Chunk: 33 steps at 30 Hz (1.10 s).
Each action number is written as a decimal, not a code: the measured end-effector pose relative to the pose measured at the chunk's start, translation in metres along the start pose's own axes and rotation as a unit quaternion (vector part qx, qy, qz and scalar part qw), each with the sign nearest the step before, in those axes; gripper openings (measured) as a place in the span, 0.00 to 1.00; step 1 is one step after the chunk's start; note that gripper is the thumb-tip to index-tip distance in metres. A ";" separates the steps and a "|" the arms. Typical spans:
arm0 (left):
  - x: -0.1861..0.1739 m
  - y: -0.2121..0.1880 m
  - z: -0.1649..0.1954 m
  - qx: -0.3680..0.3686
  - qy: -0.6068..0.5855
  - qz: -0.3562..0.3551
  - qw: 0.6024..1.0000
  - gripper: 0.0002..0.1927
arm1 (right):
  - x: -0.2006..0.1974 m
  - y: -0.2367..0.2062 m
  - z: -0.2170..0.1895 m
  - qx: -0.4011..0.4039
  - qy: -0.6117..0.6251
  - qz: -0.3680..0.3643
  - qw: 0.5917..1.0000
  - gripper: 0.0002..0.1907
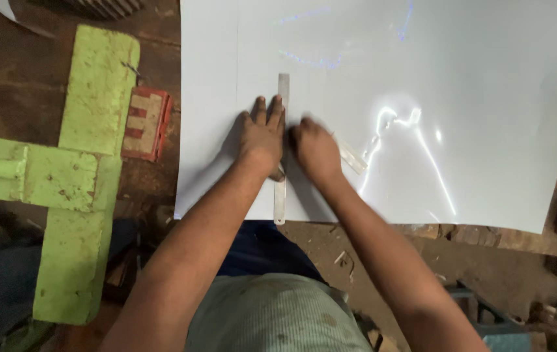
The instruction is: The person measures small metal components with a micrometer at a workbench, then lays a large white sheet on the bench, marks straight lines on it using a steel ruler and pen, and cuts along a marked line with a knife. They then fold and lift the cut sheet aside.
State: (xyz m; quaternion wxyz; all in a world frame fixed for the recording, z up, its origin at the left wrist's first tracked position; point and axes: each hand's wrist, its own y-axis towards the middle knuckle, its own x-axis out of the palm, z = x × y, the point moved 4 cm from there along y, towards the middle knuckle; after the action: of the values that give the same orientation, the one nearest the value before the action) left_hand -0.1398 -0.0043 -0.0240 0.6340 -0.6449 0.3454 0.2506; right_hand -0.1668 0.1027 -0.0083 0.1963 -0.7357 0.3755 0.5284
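1. Rough brown workshop ground point(18, 85) lies all around, littered with wood chips and scraps; a large glossy white sheet point(422, 78) covers the far and right part of the scene, its near edge running above the person's lap.
2. On the sheet a narrow steel ruler point(283, 88) lies lengthwise from far to near, its near end just past the sheet's edge.
3. Left hand point(262, 133) rests flat on the sheet, fingers spread narrowly and pressing along the ruler's left side; it grips nothing.
4. Right hand point(315, 146) sits just right of the ruler, blurred; its fingers curl around a slim pale tool point(351, 156) that slants to the right; its tip cannot be made out.
5. At left stands a green painted wooden cross frame point(89, 150); a small red block point(146, 122) lies against its right side, between frame and sheet.
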 end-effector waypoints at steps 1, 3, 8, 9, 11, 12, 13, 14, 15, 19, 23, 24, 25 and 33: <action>-0.002 -0.001 -0.003 0.002 0.001 0.009 1.000 0.79 | -0.002 -0.014 -0.006 0.002 -0.001 -0.026 1.000 0.04; 0.000 -0.007 -0.004 0.008 -0.001 0.018 1.000 0.79 | -0.010 -0.029 -0.009 0.047 0.047 -0.002 0.998 0.06; 0.005 -0.018 -0.015 0.006 -0.003 0.074 0.997 0.78 | -0.021 -0.029 -0.008 0.037 0.070 0.156 0.985 0.11; 0.007 -0.019 -0.020 0.003 0.004 0.080 0.997 0.78 | -0.021 -0.032 -0.012 0.006 0.061 0.179 0.982 0.13; 0.007 -0.019 -0.036 -0.003 -0.033 0.090 0.995 0.79 | -0.018 -0.042 -0.017 -0.019 0.055 0.176 0.983 0.17; 0.007 -0.018 -0.043 -0.006 -0.053 0.094 0.994 0.80 | -0.016 -0.050 -0.018 -0.013 0.059 0.145 0.988 0.18; 0.005 -0.016 -0.051 -0.003 -0.067 0.102 0.993 0.80 | -0.016 -0.061 -0.021 -0.011 0.062 0.134 0.989 0.19; -0.001 -0.012 -0.059 0.000 -0.079 0.114 0.990 0.80 | -0.017 -0.068 -0.022 -0.010 0.064 0.125 0.990 0.19; -0.008 -0.006 -0.066 0.004 -0.092 0.126 0.988 0.80 | -0.019 -0.074 -0.023 -0.024 0.071 0.114 0.991 0.19; -0.036 0.022 -0.088 0.005 -0.102 0.149 0.984 0.79 | -0.021 -0.085 -0.025 -0.065 0.044 0.077 0.994 0.10; -0.060 0.041 -0.100 0.004 -0.090 0.152 0.984 0.79 | -0.016 -0.080 -0.027 -0.118 0.019 0.031 0.992 0.13; -0.063 0.044 -0.101 0.004 -0.083 0.152 0.985 0.79 | -0.014 -0.079 -0.027 -0.117 0.015 0.012 0.993 0.12; -0.064 0.046 -0.102 0.004 -0.074 0.145 0.987 0.79 | -0.013 -0.077 -0.026 -0.115 0.011 -0.006 0.993 0.11; -0.068 0.049 -0.103 0.003 -0.064 0.142 0.988 0.80 | -0.017 -0.076 -0.023 -0.124 0.019 0.014 0.992 0.09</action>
State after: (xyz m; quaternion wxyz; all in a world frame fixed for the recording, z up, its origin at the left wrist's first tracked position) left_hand -0.2320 -0.0953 0.0038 0.6148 -0.5701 0.3926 0.3780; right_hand -0.0975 0.1415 0.0074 0.0889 -0.7589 0.3210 0.5596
